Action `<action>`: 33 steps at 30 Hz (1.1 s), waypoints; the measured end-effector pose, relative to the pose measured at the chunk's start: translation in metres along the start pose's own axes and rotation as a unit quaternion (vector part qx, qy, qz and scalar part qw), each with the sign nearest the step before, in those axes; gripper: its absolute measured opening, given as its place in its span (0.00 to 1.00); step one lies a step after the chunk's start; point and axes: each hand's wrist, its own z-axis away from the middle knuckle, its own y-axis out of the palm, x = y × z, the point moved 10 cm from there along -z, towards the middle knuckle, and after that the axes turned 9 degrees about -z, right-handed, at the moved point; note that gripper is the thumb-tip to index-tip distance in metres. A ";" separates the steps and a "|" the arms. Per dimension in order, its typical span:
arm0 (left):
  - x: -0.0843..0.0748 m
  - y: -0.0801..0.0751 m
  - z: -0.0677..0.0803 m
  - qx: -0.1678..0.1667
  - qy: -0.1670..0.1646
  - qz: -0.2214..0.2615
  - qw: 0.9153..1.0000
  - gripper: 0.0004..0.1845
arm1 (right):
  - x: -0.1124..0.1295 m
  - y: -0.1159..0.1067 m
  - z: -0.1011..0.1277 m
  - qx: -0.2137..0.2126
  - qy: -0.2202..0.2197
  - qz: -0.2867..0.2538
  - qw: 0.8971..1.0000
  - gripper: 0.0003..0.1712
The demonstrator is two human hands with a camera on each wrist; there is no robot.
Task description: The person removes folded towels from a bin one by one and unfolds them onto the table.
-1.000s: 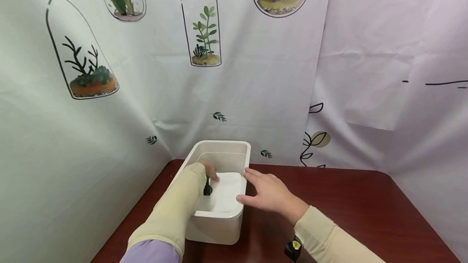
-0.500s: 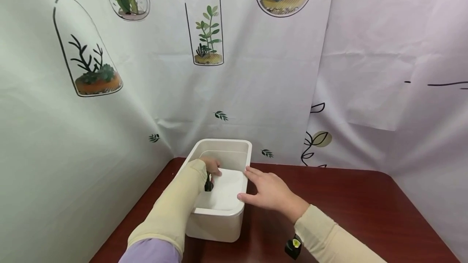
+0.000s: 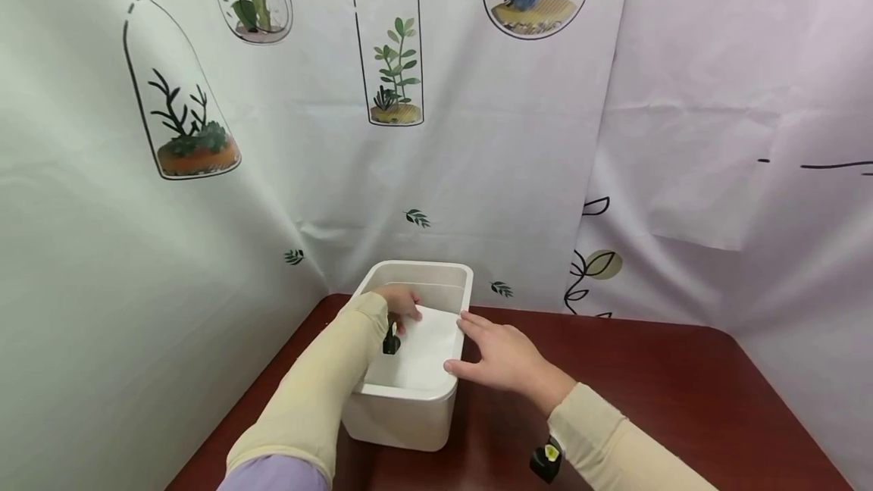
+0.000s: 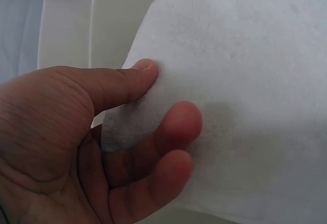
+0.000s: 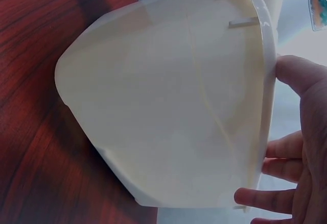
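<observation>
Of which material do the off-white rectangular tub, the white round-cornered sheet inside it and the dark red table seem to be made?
Off-white rectangular tub: probably moulded plastic, satin; smooth walls, rounded corners.
White round-cornered sheet: perhaps paper or nonwoven cloth, matte; it looks faintly fibrous.
Dark red table: wood or laminate, slight sheen; streaked grain shows.

tub (image 3: pixel 402 423): smooth plastic, soft sheen | sheet (image 4: pixel 245 55): matt, faintly rough, perhaps paper, close view blurry | table (image 3: pixel 627 385): glossy, wood-grained | backdrop (image 3: pixel 505 180): creased cloth, slight sheen | sleeves (image 3: pixel 317 373): matt cloth
</observation>
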 end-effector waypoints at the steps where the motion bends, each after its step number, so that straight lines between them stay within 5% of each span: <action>1: 0.000 -0.002 -0.001 -0.001 -0.002 0.000 1.000 0.09 | 0.000 0.000 0.000 0.000 0.001 -0.003 1.000 0.48; 16: -0.020 -0.031 0.031 -0.033 0.008 0.004 0.999 0.06 | -0.003 0.000 0.002 0.000 0.009 -0.012 1.000 0.49; 33: -0.022 -0.049 0.068 -0.077 0.047 -0.011 0.996 0.07 | -0.003 0.000 0.004 0.003 0.021 -0.039 0.999 0.47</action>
